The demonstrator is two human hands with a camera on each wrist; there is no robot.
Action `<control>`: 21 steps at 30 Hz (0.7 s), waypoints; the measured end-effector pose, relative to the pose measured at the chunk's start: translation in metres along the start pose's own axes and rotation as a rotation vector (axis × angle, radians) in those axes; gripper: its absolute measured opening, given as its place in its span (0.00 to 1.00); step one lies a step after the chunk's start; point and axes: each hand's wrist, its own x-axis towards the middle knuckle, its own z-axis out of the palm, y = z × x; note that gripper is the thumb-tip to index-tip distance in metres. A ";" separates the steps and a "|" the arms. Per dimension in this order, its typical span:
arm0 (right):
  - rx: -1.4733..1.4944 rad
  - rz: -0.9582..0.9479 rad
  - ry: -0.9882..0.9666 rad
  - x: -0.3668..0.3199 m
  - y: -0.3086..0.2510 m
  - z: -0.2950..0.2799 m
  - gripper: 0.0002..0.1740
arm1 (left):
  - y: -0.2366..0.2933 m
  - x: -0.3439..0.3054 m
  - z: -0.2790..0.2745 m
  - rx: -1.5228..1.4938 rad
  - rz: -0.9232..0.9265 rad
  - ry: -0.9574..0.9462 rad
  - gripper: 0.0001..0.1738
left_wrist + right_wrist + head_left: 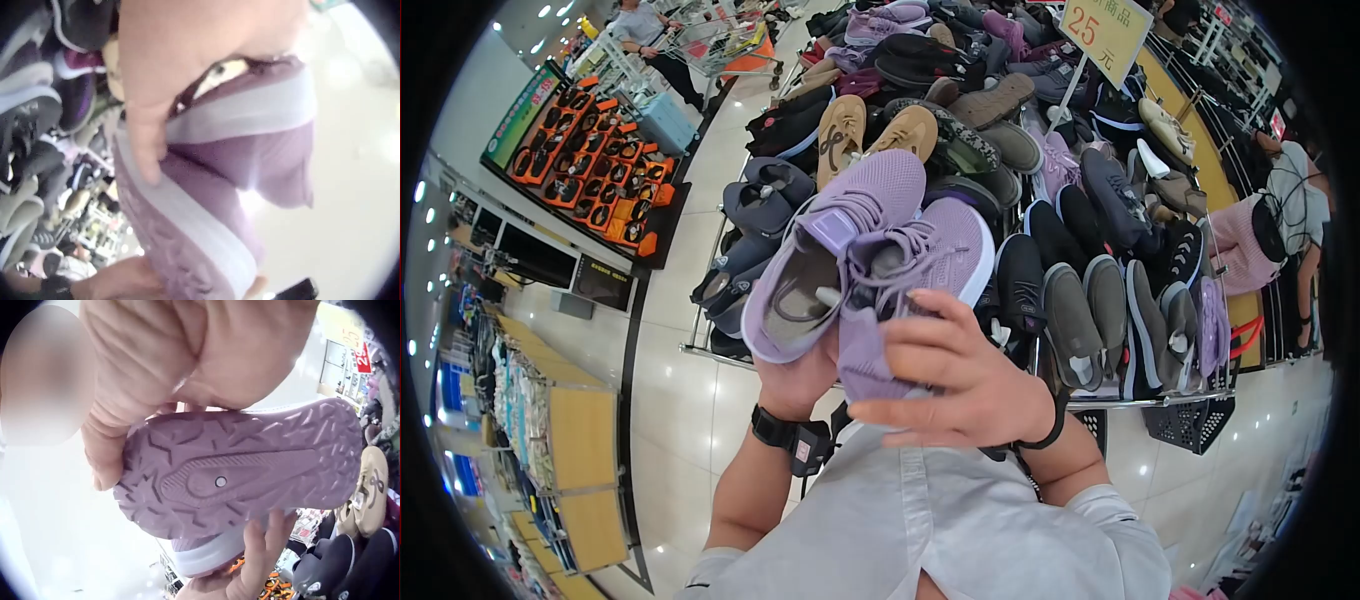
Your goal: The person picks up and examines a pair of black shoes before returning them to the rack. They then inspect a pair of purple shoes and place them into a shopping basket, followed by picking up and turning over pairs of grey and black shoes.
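Shoes [875, 258]: lilac pair, side by side
Left hand [793, 375]: grips them from beneath
Right hand [955, 375]: clasps one shoe's heel end

Left hand [794, 387] is mostly hidden under 2 lavender shoes [882, 188] in head view, fingertips out of sight. Top edge cuts off price sign [1103, 42] and person [640, 28] near cart [705, 42]. Lettering on green board [520, 118] is too small to read. Left wrist view is blurred; shoe pile [39, 114] smears.
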 end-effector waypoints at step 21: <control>0.620 0.222 0.658 -0.025 0.011 0.014 0.36 | 0.002 -0.013 0.003 -0.964 -0.147 -0.418 0.53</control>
